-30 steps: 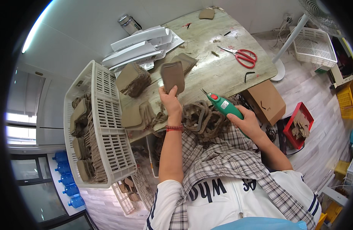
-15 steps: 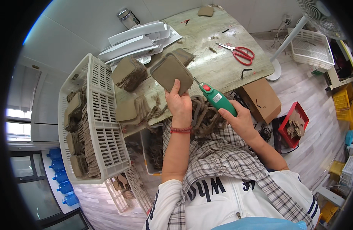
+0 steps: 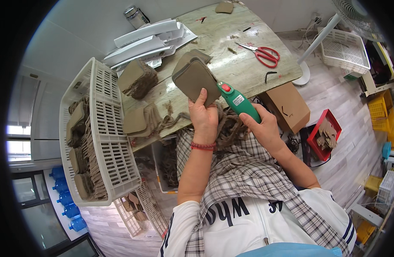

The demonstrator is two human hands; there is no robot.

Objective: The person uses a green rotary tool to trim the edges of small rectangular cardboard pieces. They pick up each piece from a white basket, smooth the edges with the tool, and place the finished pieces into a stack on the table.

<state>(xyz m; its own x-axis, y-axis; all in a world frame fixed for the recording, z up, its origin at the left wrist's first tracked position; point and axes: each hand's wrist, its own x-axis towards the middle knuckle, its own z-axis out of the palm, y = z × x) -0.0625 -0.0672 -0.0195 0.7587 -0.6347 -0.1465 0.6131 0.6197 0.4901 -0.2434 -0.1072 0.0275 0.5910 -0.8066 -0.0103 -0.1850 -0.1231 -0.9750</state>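
Note:
My left hand (image 3: 203,119) grips a flat brown felt-like pad (image 3: 194,79) by its lower edge and holds it tilted above the table's near edge. My right hand (image 3: 265,128) is closed around a green handheld tool with a red button (image 3: 237,101); the tool's tip touches the pad's right edge. A tangle of brown cord (image 3: 229,128) lies in my lap under both hands. More pads of the same kind (image 3: 141,121) lie stacked on the table just left of my left hand.
A white slatted crate (image 3: 105,141) full of brown pads stands at the left. On the table (image 3: 235,70) lie another pad pile (image 3: 137,79), red scissors (image 3: 263,53) and white sheets (image 3: 148,40). A cardboard box (image 3: 287,107), red bin (image 3: 323,135) and fan stand (image 3: 319,40) are at the right.
My left hand has lifted the brown pad off the table and raised it. My right hand has brought the green tool up until its tip meets the pad's edge.

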